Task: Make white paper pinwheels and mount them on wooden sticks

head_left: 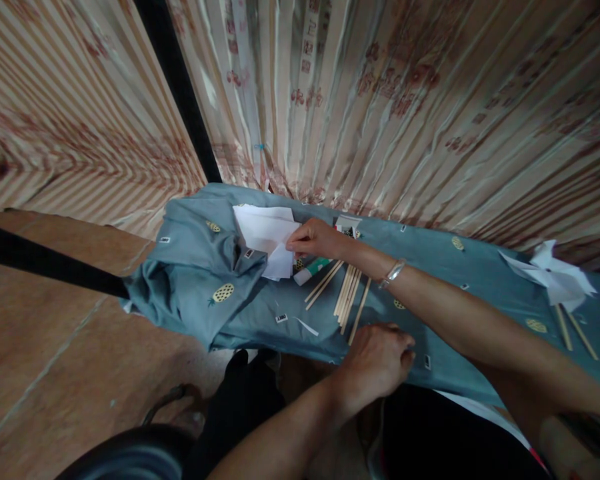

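My right hand (310, 238), with a silver bracelet on its wrist, reaches across from the right. Its thumb and fingers pinch the edge of white paper (265, 227), which lies as overlapping sheets on the blue-grey cloth. Just below that hand lies a glue stick (313, 271) with a green label and white end. My left hand (380, 357) rests curled at the cloth's near edge; whatever its fingers may hold is hidden. Several thin wooden sticks (347, 297) are spread between my two hands. A narrow white paper strip (307, 326) lies to their left.
A white paper pinwheel (550, 273) and two wooden sticks (577, 330) lie at the far right. The pineapple-print cloth (430, 267) is bunched at its left end. A pleated curtain (330, 113) hangs behind. Black poles (180, 87) stand at left, and a dark round seat (135, 453) is below.
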